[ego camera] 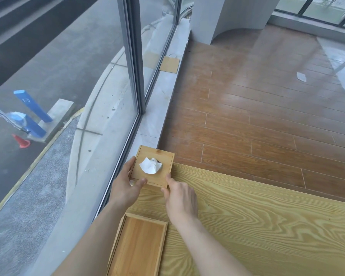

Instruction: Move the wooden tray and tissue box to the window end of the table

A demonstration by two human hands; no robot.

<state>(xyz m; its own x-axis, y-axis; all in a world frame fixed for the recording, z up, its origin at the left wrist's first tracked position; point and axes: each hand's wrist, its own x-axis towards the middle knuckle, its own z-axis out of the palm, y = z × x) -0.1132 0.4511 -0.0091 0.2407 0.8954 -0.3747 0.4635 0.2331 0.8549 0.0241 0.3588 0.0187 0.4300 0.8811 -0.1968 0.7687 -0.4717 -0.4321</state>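
Both my hands, left hand (126,185) and right hand (180,198), clasp the tissue box (152,166) at the table's (247,216) window corner, mid-frame; wooden tray (137,246) sits below, nearly done.

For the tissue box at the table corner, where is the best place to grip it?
Grip the tissue box by its two opposite side walls, coming from above and the near side; its square, flat-sided shape suits that. Avoid the top, where the tissue sticks out.

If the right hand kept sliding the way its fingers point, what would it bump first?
The right hand points up at the wooden tissue box, and its fingertips already look to be on the box's near right corner. So it would push the box first.
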